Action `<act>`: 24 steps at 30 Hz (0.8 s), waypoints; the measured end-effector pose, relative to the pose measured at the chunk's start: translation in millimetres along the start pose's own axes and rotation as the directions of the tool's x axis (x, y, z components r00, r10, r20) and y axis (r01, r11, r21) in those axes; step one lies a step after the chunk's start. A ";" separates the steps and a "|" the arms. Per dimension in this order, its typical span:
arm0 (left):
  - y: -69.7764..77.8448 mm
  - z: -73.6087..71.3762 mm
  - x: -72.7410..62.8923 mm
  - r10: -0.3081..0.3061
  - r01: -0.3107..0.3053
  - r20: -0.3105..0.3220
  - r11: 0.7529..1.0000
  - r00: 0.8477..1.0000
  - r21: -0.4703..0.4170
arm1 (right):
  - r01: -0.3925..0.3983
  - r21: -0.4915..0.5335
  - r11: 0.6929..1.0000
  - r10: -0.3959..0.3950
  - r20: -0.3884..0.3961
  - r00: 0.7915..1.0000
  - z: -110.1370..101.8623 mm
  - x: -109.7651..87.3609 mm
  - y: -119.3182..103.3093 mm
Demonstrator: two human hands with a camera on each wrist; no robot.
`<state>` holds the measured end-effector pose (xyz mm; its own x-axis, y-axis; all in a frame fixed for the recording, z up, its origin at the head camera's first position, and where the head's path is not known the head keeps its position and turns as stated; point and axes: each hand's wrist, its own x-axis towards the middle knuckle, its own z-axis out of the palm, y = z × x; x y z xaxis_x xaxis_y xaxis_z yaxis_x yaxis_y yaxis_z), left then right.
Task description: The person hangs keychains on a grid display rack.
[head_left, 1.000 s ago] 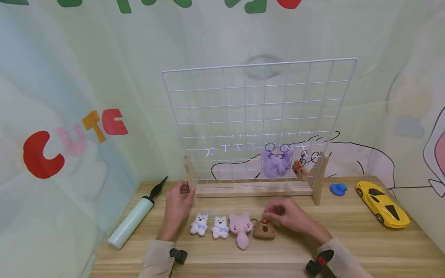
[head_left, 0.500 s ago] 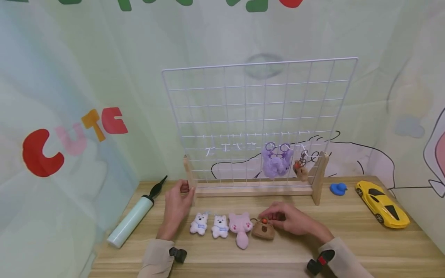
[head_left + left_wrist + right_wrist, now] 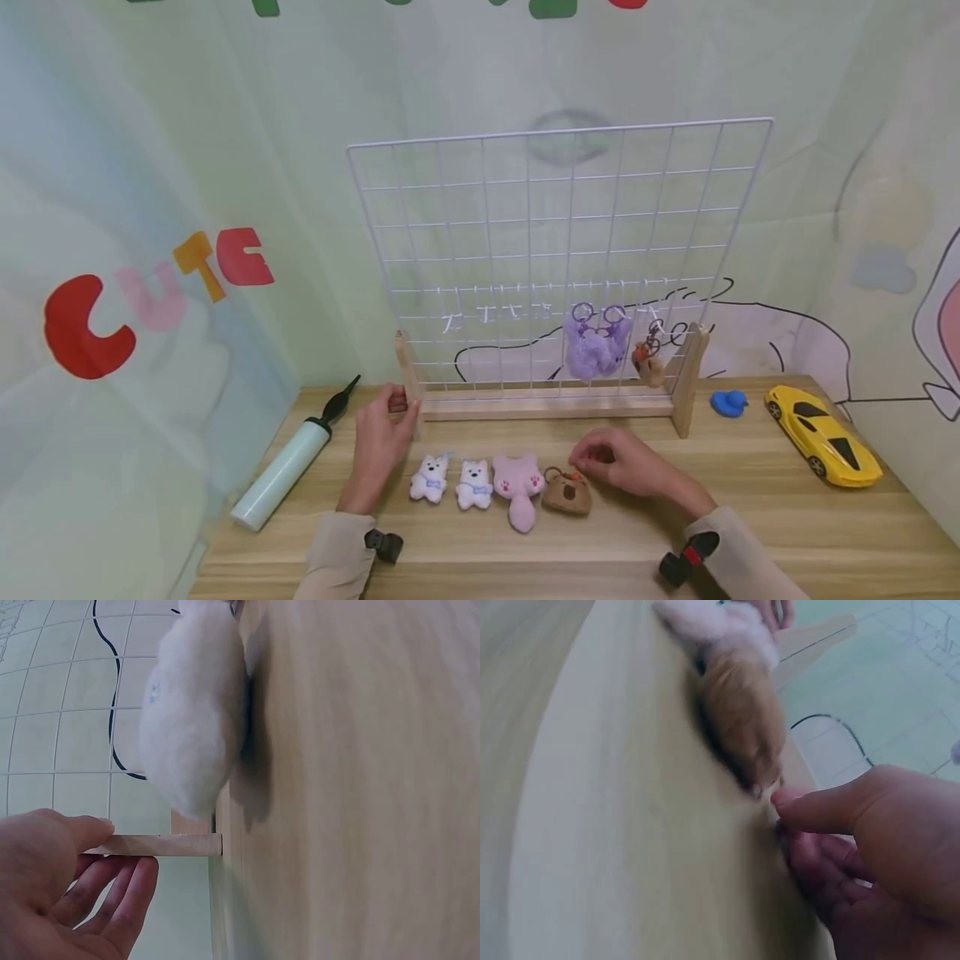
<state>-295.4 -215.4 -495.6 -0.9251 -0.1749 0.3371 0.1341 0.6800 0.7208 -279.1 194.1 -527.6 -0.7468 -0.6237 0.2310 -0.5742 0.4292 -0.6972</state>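
In the left wrist view my left hand (image 3: 52, 885) pinches the upright wooden leg (image 3: 165, 845) of the grid stand, thumb on one side and fingers on the other. My right hand (image 3: 618, 462) is bent beside the brown plush keychain (image 3: 567, 493), its thumb and forefinger close together near the red-orange piece on top. Whether these fingertips hold anything, I cannot tell. To the left of the brown plush lie a pink plush (image 3: 519, 490) with paw marks and two white plush dogs (image 3: 428, 479) with blue bows, all in a row on the table.
On the white wire grid (image 3: 528, 208), a purple plush (image 3: 596, 354) and a small brown plush (image 3: 648, 368) hang at the right, beside several white hooks. A hand pump (image 3: 281, 475) lies left; a blue duck (image 3: 729, 403) and yellow toy car (image 3: 823, 435) stand right.
My right hand moved in to the brown plush, then drew slightly back and up. The plush has turned a little and its ring shows more. My left hand stays on the leg.
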 end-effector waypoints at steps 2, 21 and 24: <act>-0.1 0.0 0.5 0.000 0.000 0.000 1.000 1.000 0.001 | -0.037 0.015 0.999 0.037 0.005 0.999 -0.2 2.9 -1.5; 0.7 -0.3 -0.9 -0.001 0.001 -0.004 1.000 1.000 0.000 | -0.219 -0.098 0.971 0.226 0.062 0.972 2.9 30.6 -29.3; 1.0 0.0 -0.5 -0.010 0.010 0.004 1.000 1.000 0.000 | -0.198 -0.118 0.973 0.207 0.068 0.976 2.9 29.2 -29.9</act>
<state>-294.8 -214.6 -495.1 -0.9277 -0.1789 0.3276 0.1247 0.6786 0.7239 -282.8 161.1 -502.0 -0.8248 -0.5643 0.0346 -0.4503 0.6186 -0.6439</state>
